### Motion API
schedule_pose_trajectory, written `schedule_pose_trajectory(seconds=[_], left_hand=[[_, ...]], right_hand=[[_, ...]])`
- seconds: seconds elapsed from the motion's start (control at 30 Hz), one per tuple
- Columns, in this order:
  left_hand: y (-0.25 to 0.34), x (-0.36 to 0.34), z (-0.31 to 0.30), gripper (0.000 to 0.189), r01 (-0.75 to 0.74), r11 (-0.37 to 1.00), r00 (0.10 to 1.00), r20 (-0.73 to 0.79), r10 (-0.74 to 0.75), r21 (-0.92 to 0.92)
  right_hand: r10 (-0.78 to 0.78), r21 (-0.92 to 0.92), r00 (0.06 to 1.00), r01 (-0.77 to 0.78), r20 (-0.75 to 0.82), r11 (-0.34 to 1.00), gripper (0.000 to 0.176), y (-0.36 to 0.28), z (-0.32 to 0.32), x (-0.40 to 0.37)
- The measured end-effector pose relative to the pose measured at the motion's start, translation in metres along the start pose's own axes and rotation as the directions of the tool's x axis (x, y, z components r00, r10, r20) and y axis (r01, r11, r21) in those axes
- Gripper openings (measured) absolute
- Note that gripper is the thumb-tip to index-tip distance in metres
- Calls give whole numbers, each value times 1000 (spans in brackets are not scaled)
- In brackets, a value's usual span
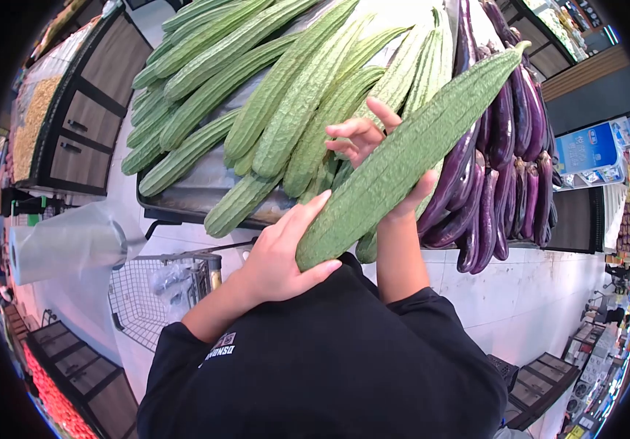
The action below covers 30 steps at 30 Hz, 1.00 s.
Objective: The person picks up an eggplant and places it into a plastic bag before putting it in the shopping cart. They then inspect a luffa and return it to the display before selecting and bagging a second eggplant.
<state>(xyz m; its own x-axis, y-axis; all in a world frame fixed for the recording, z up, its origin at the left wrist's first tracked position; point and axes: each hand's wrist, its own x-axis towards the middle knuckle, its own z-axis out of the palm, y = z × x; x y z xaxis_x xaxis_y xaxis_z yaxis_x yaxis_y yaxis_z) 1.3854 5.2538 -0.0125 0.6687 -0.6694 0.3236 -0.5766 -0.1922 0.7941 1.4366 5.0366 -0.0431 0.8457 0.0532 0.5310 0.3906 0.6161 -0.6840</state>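
The green gourd (410,161) lies across both hands (277,252) (362,139).

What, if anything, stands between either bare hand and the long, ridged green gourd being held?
Nothing visible does: the bare left hand grasps the near end of the long, ridged green gourd, and the bare right hand supports its middle from beneath.

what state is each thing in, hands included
gourd: held, tilted, uncut
left hand: gripping the gourd's near end
right hand: under the gourd, fingers open
other gourds: piled
eggplants: piled
bag roll: partly unrolled
cart: upright, clear plastic inside
drawers: shut
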Motion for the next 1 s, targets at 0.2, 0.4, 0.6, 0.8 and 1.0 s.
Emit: schedule_pose_trajectory(seconds=[0.2, 0.4, 0.6, 0.8, 1.0], left_hand=[[-20, 0, 4, 84, -126, 965, 981, -115, 155, 230], [-56, -5, 18, 79, -35, 916, 989, -115, 88, 401], [-83, -14, 32, 79, -114, 911, 964, -177, 198, 397], [-84, -15, 32, 86, -82, 919, 968, -190, 166, 386], [-75, -22, 26, 109, 157, 941, 983, -141, -119, 301]], right_hand=[[-26, -152, 997, 15, -71, 988, 116, 2, -9, -1], [48, 13, 928, -47, -370, 999, 94, 32, -2, -22], [-71, 65, 922, 104, -381, 993, 81, 40, 10, -29], [-112, 55, 923, 142, -368, 988, 74, 38, 14, -25], [-27, -130, 795, -66, -606, 989, 58, 44, 39, -29]])
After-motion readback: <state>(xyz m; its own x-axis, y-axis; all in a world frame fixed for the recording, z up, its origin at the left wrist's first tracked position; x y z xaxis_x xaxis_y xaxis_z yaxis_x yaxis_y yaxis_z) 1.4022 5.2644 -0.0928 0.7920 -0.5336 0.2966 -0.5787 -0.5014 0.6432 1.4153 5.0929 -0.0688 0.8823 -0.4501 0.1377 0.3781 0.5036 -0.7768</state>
